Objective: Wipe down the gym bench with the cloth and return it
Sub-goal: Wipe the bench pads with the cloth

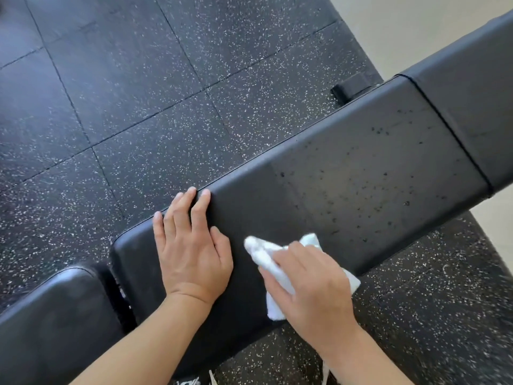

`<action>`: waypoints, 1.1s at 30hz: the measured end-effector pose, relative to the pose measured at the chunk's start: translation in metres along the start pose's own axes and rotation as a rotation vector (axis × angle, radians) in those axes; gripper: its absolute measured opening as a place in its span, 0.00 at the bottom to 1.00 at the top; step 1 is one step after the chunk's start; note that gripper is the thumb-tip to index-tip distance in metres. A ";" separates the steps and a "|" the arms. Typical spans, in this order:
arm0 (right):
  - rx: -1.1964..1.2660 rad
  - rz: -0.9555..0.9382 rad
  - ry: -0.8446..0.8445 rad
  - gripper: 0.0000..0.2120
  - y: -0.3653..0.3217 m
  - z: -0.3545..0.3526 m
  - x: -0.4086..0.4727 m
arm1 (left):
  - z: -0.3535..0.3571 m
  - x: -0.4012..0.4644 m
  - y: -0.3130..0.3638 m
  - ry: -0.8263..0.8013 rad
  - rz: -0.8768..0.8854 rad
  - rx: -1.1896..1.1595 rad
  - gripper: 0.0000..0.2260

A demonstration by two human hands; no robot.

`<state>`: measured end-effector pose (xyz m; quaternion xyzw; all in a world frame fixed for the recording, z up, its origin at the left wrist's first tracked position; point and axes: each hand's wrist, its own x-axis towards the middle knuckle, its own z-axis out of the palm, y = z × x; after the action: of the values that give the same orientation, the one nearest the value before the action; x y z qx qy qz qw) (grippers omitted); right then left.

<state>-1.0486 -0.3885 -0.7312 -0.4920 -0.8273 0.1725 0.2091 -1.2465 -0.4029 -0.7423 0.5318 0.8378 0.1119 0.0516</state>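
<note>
Pressing down on a crumpled white cloth (273, 262), the right hand (313, 287) lay with its fingers curled over the fabric, its grip closed on the cloth against the long black padded vinyl gym bench (347, 173). The cloth sat on the near part of that surface, close to its near edge, with bunched folds sticking out past the fingertips and a corner showing beyond the hand on the right. The left hand (191, 245) rested flat on the same pad just beside the cloth, apart from it, its grip open and holding nothing; its straight fingers (201, 207) reached the pad's far edge and the thumb pointed toward the cloth. Dark droplets speckled the pad to the right of both hands, while the part near the hands looked plain and matte. A seam crossed the pad farther right. A separate black seat pad (52, 320) sat at lower left, divided from the main pad by a gap. Black rubber floor tiles with white flecks (125, 93) lay beneath, and a pale floor (410, 29) showed at upper right.
</note>
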 end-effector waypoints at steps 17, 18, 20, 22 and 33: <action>0.000 0.045 0.173 0.12 -0.013 0.046 0.148 | 0.003 0.001 0.001 0.006 0.000 0.017 0.27; 0.023 0.043 0.148 0.11 -0.009 0.038 0.129 | 0.002 0.001 0.001 0.006 0.001 0.015 0.27; 0.038 0.043 0.097 0.09 -0.001 0.021 0.081 | 0.002 0.001 0.001 0.011 -0.003 0.011 0.27; 0.014 0.039 0.047 0.09 0.011 0.001 0.030 | 0.002 0.000 0.001 0.016 -0.002 0.009 0.27; -0.027 0.098 0.176 0.11 0.000 0.028 0.095 | 0.002 0.001 0.001 0.012 0.002 0.014 0.27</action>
<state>-1.1039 -0.3066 -0.7379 -0.5479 -0.7829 0.1274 0.2656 -1.2456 -0.4013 -0.7441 0.5325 0.8383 0.1090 0.0426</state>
